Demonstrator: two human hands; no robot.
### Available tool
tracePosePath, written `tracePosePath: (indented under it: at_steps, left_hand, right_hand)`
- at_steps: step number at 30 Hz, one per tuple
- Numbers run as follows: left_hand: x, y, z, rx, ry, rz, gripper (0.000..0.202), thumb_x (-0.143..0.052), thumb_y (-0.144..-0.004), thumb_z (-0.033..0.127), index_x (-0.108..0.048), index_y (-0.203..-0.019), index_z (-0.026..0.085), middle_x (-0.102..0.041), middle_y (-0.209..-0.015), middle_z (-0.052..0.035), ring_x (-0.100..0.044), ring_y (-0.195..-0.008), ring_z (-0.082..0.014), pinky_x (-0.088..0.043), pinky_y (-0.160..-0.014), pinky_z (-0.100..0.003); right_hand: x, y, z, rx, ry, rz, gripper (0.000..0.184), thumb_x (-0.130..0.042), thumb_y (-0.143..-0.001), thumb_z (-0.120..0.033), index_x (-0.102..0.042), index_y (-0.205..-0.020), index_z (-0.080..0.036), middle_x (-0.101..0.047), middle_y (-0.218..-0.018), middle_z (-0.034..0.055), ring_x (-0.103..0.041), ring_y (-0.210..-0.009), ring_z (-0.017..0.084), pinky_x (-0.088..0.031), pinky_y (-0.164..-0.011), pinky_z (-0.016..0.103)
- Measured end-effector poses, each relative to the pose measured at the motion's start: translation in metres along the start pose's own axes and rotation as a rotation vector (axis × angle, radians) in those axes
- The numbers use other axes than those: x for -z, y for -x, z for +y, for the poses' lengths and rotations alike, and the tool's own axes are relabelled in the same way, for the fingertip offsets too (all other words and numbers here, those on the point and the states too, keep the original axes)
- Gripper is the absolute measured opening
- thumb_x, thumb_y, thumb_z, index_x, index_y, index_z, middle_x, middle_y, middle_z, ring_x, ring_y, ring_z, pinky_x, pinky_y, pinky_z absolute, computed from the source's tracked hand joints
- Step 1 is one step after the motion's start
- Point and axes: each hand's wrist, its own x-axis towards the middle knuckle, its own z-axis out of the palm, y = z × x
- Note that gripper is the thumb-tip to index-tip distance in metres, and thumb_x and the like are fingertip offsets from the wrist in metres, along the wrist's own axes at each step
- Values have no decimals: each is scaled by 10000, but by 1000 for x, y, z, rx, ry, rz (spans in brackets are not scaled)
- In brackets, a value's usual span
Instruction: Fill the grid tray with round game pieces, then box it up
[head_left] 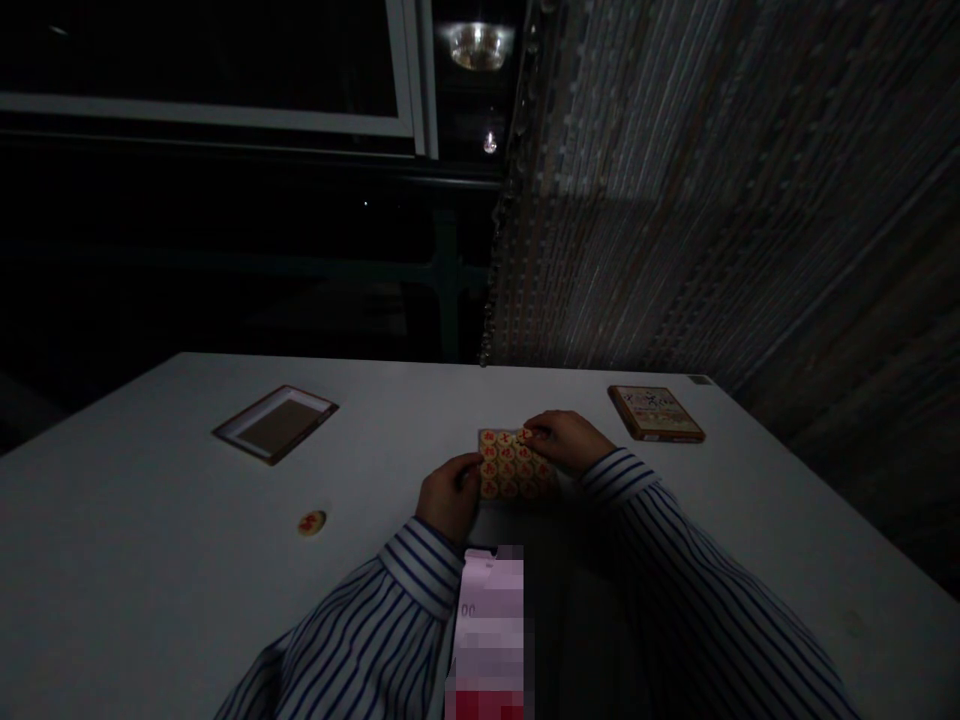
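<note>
Presently: one grid of red-marked discs (505, 453), on white table (405, 405). Right hand (571, 441) at a top-row disc (523, 436), left hand (450, 497) at the near-left edge; pinched or merely touching, cannot tell. Step, seemingly: aligning; next calls for light fingertips.

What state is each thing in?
Round cream pieces, red-marked: face up, in rows
Lone round cream piece: face up, apart
Shallow brown-edged rectangular tray: open side up
Brown rectangular box: printed side up
Left hand: beside the rows
Right hand: at the far row
</note>
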Motion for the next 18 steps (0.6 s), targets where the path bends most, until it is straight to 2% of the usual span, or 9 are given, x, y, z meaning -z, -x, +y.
tracePosePath:
  at_steps: [9, 18]
  left_hand:
    - [1, 0, 3, -2, -23, -14, 255, -473, -707, 253, -604, -914, 178, -636, -906, -60, -581, -828, -171, -449, -759, -305]
    - [1, 1, 3, 4, -54, -16, 245, -474, -708, 248, -604, -902, 177, -636, -913, -48, -576, -845, -158, -447, -769, -289]
  right_hand:
    - [3, 1, -3, 4, 79, -30, 253, -463, -732, -336, -619, -890, -216, -636, -853, 45, -561, -787, 171, -377, -675, 240]
    - [7, 0, -5, -54, 142, -141, 322, -404, -769, -393, -590, -973, -227, -617, -937, 44, -537, -871, 168, -347, -724, 230]
